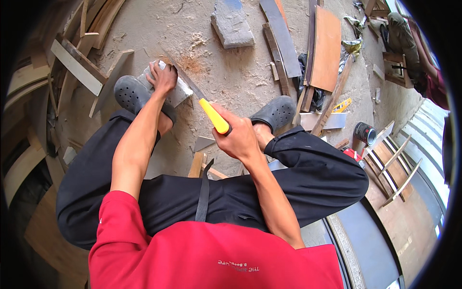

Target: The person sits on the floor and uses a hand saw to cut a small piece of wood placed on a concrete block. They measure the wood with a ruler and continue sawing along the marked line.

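On the dusty floor (pixel 231 72), a person has both knees wide apart, in black pants (pixel 91 188) and a red shirt (pixel 216 255). A big wood pile (pixel 76 67) fills the left side. Part of another person (pixel 404 43) shows at the far right edge. A flat brown board (pixel 326 50) lies to the right, near some long strips of wood. The saw (pixel 193 88) is in front of the person, with its thin gray blade slanting up and left. A rough gray block (pixel 233 26) sits farther ahead, well apart from the saw. A smaller pale block (pixel 180 94) is on the floor between the 2 dark shoes (pixel 275 113), close to the left shoe. The blade runs along its far right edge, but I cannot tell if they touch. The left hand (pixel 163 79) lies on top of the pale block with its fingers spread. The right hand (pixel 238 135) is wrapped around the saw's yellow handle (pixel 214 115). A dark can (pixel 365 133) stands off to the right. Bits of brown dust (pixel 191 65) lie near the blade.
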Available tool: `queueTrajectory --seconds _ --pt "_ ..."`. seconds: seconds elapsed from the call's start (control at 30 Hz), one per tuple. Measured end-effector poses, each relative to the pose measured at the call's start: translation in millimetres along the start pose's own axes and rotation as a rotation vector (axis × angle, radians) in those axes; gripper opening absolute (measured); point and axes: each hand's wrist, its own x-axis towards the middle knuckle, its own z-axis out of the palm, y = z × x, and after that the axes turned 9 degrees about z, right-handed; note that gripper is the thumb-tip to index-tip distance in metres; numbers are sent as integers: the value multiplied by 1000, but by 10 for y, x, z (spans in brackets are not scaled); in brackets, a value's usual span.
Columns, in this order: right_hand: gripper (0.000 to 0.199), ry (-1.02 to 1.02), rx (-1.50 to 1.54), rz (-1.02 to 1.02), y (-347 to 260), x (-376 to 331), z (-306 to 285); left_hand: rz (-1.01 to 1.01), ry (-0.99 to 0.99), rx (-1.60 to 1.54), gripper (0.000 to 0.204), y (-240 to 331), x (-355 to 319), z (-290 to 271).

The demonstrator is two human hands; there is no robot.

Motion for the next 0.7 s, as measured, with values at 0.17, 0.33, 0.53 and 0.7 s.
queueTrajectory --seconds 0.17,0.33,0.53,0.7 --pt "53 6 -12 -6 -97 129 210 47 13 25 45 -109 -28 112" --pt "55 19 13 -35 -15 85 216 -5 -21 17 48 -24 -46 48" --pt "57 74 36 -75 135 219 360 22 16 -28 47 44 -25 -30" --pt "56 52 54 -79 115 32 260 19 20 -24 48 31 -49 -3"
